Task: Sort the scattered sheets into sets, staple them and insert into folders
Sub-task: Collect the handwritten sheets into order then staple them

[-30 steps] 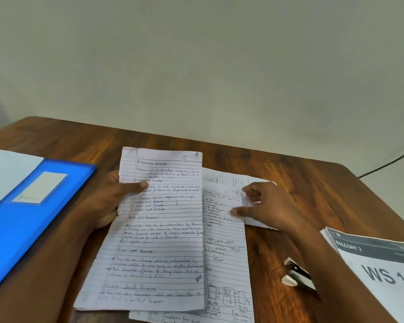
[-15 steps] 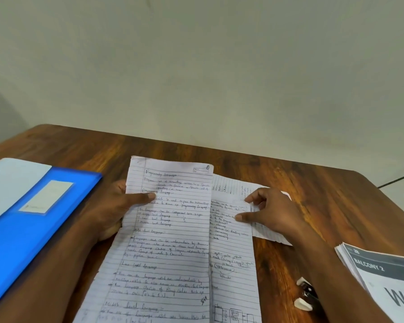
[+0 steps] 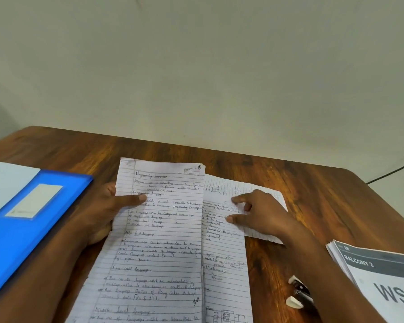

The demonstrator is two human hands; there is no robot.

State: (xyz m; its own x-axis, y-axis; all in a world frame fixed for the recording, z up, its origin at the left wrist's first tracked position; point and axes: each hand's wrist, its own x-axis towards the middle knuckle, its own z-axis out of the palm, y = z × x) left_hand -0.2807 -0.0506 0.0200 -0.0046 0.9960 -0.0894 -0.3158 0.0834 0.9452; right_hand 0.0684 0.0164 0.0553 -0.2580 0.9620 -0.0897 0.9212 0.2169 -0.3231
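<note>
A lined handwritten sheet (image 3: 159, 243) headed "Programming Language" is raised off the table. My left hand (image 3: 103, 213) grips its left edge, thumb across the front. Beneath it lie a second written sheet (image 3: 224, 259) and a third sheet (image 3: 273, 199) turned crosswise. My right hand (image 3: 261, 213) rests on those two, its thumb and forefinger pressing the paper. A black and white stapler (image 3: 299, 293) lies near my right forearm. A blue folder (image 3: 33, 220) sits at the left.
A pale sheet or folder (image 3: 7, 180) lies under the blue folder's far corner. A printed stack (image 3: 383, 280) marked "BALCONY 2" fills the right front corner. A dark cable (image 3: 392, 170) runs off the table's right rear. The wooden table (image 3: 313, 183) ends at a plain wall.
The view has tilted up a little, so everything sits lower in frame. My right hand's fingers have spread slightly on the lower sheets. My left hand's hold is unchanged.
</note>
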